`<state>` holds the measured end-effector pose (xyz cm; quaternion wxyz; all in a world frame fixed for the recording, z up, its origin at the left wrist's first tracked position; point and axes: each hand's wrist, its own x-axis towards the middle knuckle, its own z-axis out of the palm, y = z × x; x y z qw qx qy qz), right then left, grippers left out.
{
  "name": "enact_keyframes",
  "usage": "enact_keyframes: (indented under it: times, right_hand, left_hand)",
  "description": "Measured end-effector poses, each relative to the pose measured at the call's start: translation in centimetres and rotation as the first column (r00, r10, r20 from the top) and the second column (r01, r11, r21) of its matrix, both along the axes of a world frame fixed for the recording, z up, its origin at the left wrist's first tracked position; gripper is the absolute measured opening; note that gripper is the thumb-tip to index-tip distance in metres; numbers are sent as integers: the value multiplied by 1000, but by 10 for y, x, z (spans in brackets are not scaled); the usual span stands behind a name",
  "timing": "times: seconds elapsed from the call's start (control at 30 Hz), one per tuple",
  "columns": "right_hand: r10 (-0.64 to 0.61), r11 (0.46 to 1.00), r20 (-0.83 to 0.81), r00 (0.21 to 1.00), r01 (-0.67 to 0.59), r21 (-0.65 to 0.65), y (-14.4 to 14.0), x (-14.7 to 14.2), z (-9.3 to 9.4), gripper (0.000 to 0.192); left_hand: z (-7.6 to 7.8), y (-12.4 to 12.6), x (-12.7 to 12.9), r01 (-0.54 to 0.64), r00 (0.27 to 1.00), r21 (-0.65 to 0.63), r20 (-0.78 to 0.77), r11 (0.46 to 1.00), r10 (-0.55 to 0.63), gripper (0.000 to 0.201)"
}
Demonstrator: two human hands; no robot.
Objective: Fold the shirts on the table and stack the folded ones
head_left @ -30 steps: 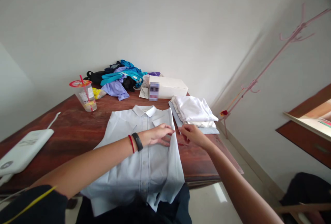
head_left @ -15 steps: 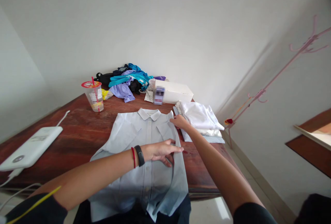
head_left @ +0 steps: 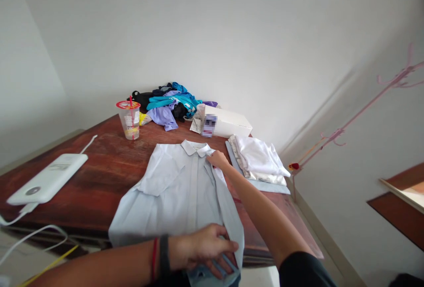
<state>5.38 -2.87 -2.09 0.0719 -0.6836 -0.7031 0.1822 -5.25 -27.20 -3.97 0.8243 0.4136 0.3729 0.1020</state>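
Desk (head_left: 99, 168): dark red-brown wood, set against white walls. Pale blue shirt (head_left: 172, 190) lies flat at my front edge. My left hand (head_left: 202, 247) pinches its hem; my right hand (head_left: 217, 160) presses flat by the collar. Also: folded white pile (head_left: 260, 159), white box (head_left: 228, 122), plastic cup (head_left: 129, 119), heap of coloured clothes (head_left: 168, 103).

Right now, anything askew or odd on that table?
Mostly tidy. The shirt lies flat but its hem hangs over the near table edge, under the left hand. A loose heap of clothes sits unfolded at the far end. No spills or damage visible.
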Motion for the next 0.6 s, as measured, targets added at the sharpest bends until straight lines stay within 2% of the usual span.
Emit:
enact_keyframes:
  times: [0.07, 0.13, 0.2, 0.27, 0.37, 0.47, 0.53, 0.6]
  right_hand:
    - [-48, 999, 1, 999, 48, 25, 1, -1, -1, 23]
    - [-93, 995, -4, 996, 93, 46, 4, -1, 1, 27]
    - [-121, 991, -14, 993, 122, 62, 8, 0, 3, 29]
    - [-140, 988, -27, 990, 141, 69, 13, 1, 5, 28]
    - [-160, 985, -43, 986, 162, 55, 17, -1, 6, 25]
    - [-175, 984, -67, 982, 177, 25, 17, -3, 4, 25]
    - [-180, 983, -97, 979, 181, 9, 17, -4, 3, 25]
    - [-179, 984, -142, 974, 180, -10, 18, -3, 4, 24]
  left_hand:
    - [-12, -10, 6, -20, 999, 49, -30, 999, 22, 33]
    - [-27, -19, 12, -73, 997, 163, -10, 984, 76, 23]
    - [-41, -29, 15, -132, 991, 329, 47, 935, 124, 17]
    - [-49, -39, 12, -151, 988, 466, 75, 872, 132, 15]
    - [-44, -51, 1, -125, 991, 572, 38, 811, 126, 9]
    - [-35, -58, -4, -112, 989, 646, -2, 755, 147, 42]
    - [-38, -60, -1, -113, 986, 641, -24, 759, 166, 56]
    - [-42, -62, 2, -74, 988, 630, -60, 773, 143, 46]
